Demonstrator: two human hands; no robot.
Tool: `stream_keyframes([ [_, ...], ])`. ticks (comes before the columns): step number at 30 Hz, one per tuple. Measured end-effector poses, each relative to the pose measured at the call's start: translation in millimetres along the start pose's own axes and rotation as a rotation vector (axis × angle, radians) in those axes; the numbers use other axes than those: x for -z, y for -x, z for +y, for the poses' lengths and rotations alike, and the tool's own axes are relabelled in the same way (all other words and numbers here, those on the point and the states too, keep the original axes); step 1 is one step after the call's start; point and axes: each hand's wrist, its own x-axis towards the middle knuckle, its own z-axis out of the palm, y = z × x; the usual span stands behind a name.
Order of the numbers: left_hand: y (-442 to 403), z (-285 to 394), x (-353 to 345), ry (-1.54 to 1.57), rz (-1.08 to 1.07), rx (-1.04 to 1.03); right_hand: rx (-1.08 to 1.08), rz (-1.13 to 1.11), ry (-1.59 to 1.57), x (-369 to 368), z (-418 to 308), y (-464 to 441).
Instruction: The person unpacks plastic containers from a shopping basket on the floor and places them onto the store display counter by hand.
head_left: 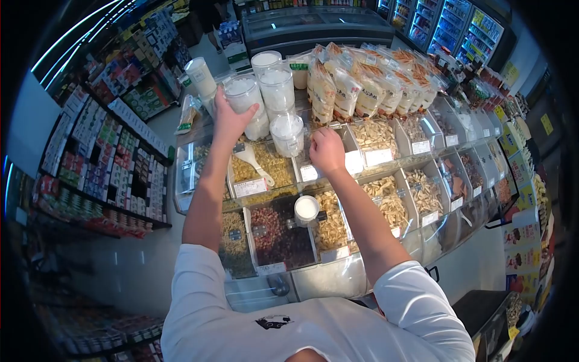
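My left hand point(234, 116) is wrapped round the side of a clear jar with white contents point(243, 96), its thumb on the front. More such jars stand beside it, one of them a front jar point(286, 134) to the right. At the right of that jar my right hand point(326, 149) has its fingers curled in; whatever they may hold is hidden. A white scoop point(254, 164) lies on the bin of yellow pieces point(277, 161) below my left hand. Nearer to me, a small white-topped jar point(306, 208) sits on the bins.
Upright bags of dried goods point(362, 84) line the back of the stepped bins. Bins of dried pieces point(375, 137) spread to the right. Shelves of packages point(114, 163) stand at left, a freezer point(313, 27) behind. A person's legs point(211, 27) show at the top left.
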Motion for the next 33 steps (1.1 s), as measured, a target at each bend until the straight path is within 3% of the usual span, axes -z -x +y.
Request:
stream_keyframes([
  [2,25,27,15,-0.025,0.165,-0.139,-0.011,0.003,-0.014,-2,4,0],
  [4,72,44,18,0.043,0.101,-0.164,-0.002,0.027,-0.017,1,2,-1],
  [6,131,48,3,0.137,-0.15,-0.098,0.013,0.048,-0.017,0,2,0],
  [7,138,54,-10,0.139,-0.156,-0.111,0.02,0.046,-0.02,-1,4,-2],
  [9,162,64,-28,0.156,-0.101,0.099,0.022,0.019,-0.026,-2,5,4],
  [13,130,48,-66,-0.116,0.14,0.141,0.02,0.008,-0.009,1,-1,-1],
  [15,115,44,-78,0.076,0.022,0.217,-0.014,-0.023,0.011,2,-1,-3],
  [20,120,59,-58,0.172,-0.168,0.251,-0.007,0.014,-0.013,5,-3,-2],
  [22,133,49,-37,0.396,-0.047,0.223,0.013,0.029,-0.011,2,0,-1],
  [23,133,29,-29,0.555,0.105,0.09,0.028,0.033,-0.016,1,3,-1],
  [25,105,29,18,0.65,0.36,-0.021,0.021,0.036,-0.034,3,4,1],
  [26,75,8,45,0.631,0.398,-0.004,0.007,0.019,-0.03,6,1,1],
  [27,48,46,81,0.583,0.362,0.077,0.003,0.004,-0.026,7,0,-1],
  [28,16,58,93,0.741,0.418,0.111,0.0,0.004,-0.015,5,0,-2],
  [31,-74,44,118,0.528,0.203,0.092,0.01,0.001,-0.007,5,-1,-2],
  [32,-107,18,117,0.402,0.03,0.138,0.007,-0.006,-0.014,5,-1,-2],
  [33,-97,58,109,0.285,-0.008,0.099,0.016,0.001,-0.019,4,-1,-2],
])
